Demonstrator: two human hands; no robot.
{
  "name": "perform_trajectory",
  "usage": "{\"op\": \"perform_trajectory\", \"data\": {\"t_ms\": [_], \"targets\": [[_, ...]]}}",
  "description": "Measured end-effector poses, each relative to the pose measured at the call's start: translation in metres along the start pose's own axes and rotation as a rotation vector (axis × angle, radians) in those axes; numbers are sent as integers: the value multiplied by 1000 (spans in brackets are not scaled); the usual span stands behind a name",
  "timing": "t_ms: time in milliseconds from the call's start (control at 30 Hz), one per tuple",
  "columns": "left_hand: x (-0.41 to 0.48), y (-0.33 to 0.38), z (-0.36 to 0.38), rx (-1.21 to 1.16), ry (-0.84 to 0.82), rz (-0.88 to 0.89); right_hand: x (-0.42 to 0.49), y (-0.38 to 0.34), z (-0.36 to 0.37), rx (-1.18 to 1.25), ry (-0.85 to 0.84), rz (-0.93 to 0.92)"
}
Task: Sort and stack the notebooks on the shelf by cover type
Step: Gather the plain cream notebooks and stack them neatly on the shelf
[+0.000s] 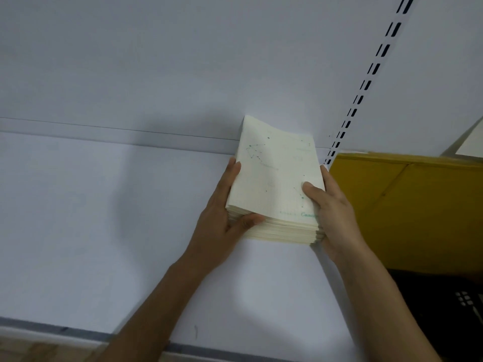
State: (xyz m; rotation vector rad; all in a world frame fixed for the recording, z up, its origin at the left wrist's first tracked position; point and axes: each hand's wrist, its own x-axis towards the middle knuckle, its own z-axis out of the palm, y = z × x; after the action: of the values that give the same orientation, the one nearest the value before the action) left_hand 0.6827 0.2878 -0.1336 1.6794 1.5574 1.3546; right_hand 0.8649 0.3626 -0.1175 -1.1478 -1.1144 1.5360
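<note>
A stack of cream notebooks (275, 176) with a green constellation print on the top cover rests on the white shelf (104, 218), its far end against the back wall. My left hand (224, 210) grips the stack's left side, thumb across the near front edge. My right hand (329, 210) grips the right side, with its thumb lying on the top cover.
A yellow cardboard box (407, 210) stands close to the right of the stack. A slotted shelf upright (366, 82) runs up the back wall behind it. A dark object (449, 304) lies below the box. The shelf's front edge (78, 333) runs along the bottom left.
</note>
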Motion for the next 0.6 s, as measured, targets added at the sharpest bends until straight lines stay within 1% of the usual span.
{"op": "perform_trajectory", "data": {"t_ms": [33, 100, 233, 300, 367, 433, 467, 600], "targets": [[0, 0, 0, -1, -4, -6, 0, 0, 0, -15, -2, -1], [0, 2, -1, 6, -11, -22, 1, -3, 1, -120, -5, -55], [-1, 9, -17, 70, -47, -60, -8, -16, 2, -480, 64, -88], [-7, 10, -32, 150, -54, -37, -17, -24, 6, -762, 174, -190], [-17, 12, -48, 207, -28, -14, -32, -32, 16, -1003, 332, -370], [-30, 12, -64, 257, 3, 5, -48, -35, 32, -1067, 438, -502], [-39, 12, -73, 277, 13, 14, -56, -35, 43, -1058, 447, -537], [-88, 8, -128, 348, 37, 56, -99, -24, 109, -1026, 355, -586]]}}
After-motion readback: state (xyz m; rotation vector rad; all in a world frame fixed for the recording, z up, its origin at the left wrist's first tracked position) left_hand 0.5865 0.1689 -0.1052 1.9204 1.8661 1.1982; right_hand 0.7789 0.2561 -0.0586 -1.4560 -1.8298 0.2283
